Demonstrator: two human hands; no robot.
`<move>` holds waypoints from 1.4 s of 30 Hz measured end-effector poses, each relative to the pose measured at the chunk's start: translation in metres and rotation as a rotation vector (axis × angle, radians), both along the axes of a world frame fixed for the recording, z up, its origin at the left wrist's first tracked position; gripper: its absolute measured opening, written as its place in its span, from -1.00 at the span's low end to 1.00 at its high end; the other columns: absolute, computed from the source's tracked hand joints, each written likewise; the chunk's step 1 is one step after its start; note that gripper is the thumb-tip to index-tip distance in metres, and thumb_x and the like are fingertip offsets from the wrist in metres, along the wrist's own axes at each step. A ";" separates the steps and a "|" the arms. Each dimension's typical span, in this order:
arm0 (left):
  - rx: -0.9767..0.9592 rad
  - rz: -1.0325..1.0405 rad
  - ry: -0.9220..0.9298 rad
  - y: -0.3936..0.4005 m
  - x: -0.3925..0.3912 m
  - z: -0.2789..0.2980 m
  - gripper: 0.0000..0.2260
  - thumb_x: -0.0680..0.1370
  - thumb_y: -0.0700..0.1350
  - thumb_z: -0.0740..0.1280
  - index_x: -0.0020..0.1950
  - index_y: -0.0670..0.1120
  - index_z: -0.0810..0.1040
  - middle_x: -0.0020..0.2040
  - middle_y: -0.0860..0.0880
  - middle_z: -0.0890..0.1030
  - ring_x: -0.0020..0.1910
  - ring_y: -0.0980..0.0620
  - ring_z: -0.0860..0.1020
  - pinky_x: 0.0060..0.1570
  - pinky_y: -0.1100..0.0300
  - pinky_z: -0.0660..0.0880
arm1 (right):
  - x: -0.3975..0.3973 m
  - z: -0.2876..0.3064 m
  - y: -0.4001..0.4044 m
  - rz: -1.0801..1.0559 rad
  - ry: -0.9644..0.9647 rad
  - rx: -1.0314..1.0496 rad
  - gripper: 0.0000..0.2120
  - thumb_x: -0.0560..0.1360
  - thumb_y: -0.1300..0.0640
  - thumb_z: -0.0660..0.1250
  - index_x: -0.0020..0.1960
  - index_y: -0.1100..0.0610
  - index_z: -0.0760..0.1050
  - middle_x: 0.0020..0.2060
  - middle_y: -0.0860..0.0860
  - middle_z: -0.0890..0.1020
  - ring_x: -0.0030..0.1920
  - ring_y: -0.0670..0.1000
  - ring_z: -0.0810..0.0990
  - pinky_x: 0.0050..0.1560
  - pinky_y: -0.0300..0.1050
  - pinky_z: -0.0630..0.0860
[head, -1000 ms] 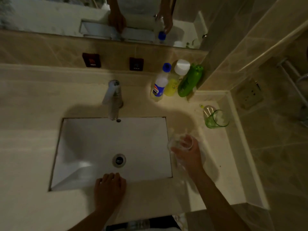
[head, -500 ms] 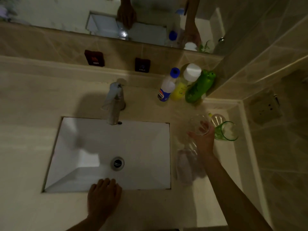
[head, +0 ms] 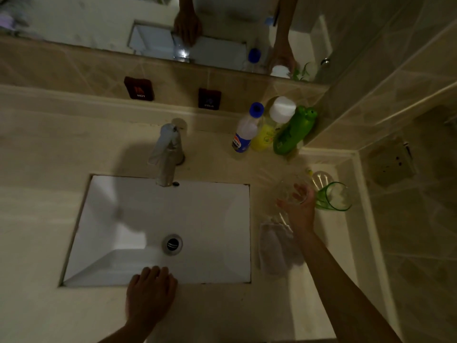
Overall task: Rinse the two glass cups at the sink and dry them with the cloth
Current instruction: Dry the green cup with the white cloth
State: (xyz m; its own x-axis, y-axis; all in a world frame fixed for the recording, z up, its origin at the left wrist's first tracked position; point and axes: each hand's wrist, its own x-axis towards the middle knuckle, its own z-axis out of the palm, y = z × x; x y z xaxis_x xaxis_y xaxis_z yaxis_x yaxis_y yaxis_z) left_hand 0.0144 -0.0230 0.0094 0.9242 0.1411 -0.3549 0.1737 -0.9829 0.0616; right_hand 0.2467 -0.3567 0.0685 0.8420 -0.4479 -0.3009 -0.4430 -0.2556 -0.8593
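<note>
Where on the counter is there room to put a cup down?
The widest bare patch is the counter left of the faucet and sink. The right side is crowded: bottles in the corner, a green cup, the clear glass under the right hand, and the cloth. The left hand rests on the front edge.

Right hand (head: 300,209) with clear glass cup (head: 290,191), now beside green cup (head: 333,196).

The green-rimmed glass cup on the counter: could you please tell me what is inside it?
The green-rimmed glass cup lies tilted beside the right hand. Pale reflections show inside it; the dim, blurred picture cannot tell whether they are contents. Its far wall hides the base.
</note>
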 end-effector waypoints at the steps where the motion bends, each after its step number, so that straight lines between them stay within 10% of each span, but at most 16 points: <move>1: 0.002 -0.002 0.006 0.000 0.000 0.000 -0.70 0.47 0.10 0.12 -0.28 -0.01 0.54 -0.33 -0.01 0.56 -0.28 -0.10 0.57 -0.27 0.04 0.42 | 0.001 0.001 -0.001 0.022 0.018 -0.005 -0.10 0.24 0.34 0.64 0.46 0.15 0.27 0.28 -0.02 0.52 0.21 0.03 0.55 0.23 0.07 0.56; 6: 0.026 -0.016 0.005 -0.001 -0.001 0.002 -0.67 0.48 0.10 0.10 -0.28 -0.01 0.56 -0.34 0.00 0.56 -0.30 -0.08 0.56 -0.28 0.05 0.40 | 0.002 0.007 -0.009 0.070 0.146 -0.049 -0.31 0.28 0.33 0.63 0.32 0.20 0.39 0.14 0.02 0.53 0.12 0.04 0.56 0.17 0.06 0.57; 10: 0.031 -0.005 0.020 -0.002 -0.001 0.003 -0.65 0.48 0.12 0.07 -0.28 0.01 0.57 -0.35 0.02 0.56 -0.30 -0.05 0.56 -0.28 0.07 0.39 | -0.015 0.015 -0.026 -0.083 0.251 0.295 -0.63 0.43 0.52 0.37 0.02 0.11 0.43 -0.13 0.01 0.60 -0.29 -0.03 0.61 -0.44 -0.24 0.57; 17: 0.041 -0.003 0.041 -0.006 -0.001 0.007 -0.59 0.50 0.12 0.01 -0.25 0.00 0.60 -0.33 0.01 0.58 -0.29 -0.06 0.56 -0.24 0.05 0.44 | -0.048 0.016 -0.085 -0.233 0.154 0.113 -0.84 0.45 0.33 0.47 -0.13 0.13 0.53 -0.26 0.07 0.59 -0.28 0.06 0.53 -0.34 -0.20 0.47; 20: 0.027 -0.011 0.047 -0.006 0.001 0.008 -0.54 0.50 0.16 -0.08 -0.20 0.04 0.58 -0.28 0.04 0.58 -0.22 -0.01 0.54 -0.18 0.06 0.44 | -0.039 0.016 -0.098 -0.179 0.101 0.156 -0.62 0.50 0.30 0.42 0.26 0.11 0.42 0.03 0.07 0.60 -0.14 -0.02 0.61 -0.33 -0.27 0.62; 28: 0.055 -0.027 -0.051 -0.004 -0.003 0.003 -0.68 0.51 0.09 0.05 -0.33 0.03 0.47 -0.38 0.02 0.51 -0.33 -0.06 0.52 -0.30 0.09 0.38 | -0.012 0.011 -0.086 -0.286 -0.171 0.165 -0.16 0.26 0.45 0.57 0.42 0.01 0.37 0.20 0.00 0.55 0.07 -0.04 0.59 -0.13 -0.24 0.56; 42: 0.007 0.015 -0.107 -0.003 -0.008 -0.009 -0.66 0.50 0.12 0.05 -0.32 0.03 0.51 -0.39 0.05 0.51 -0.34 0.00 0.49 -0.30 0.10 0.33 | -0.039 0.017 -0.105 -0.318 -0.260 0.272 -0.17 0.27 0.47 0.56 0.42 0.00 0.39 0.33 0.09 0.51 0.29 0.10 0.55 0.18 0.12 0.57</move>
State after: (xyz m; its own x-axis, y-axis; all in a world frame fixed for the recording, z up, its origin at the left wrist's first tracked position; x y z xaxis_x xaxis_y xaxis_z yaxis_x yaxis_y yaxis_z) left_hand 0.0066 -0.0256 0.0002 0.9545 0.1573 -0.2533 0.1811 -0.9807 0.0735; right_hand 0.2077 -0.4620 0.0852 0.7391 -0.6293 -0.2405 -0.2244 0.1066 -0.9686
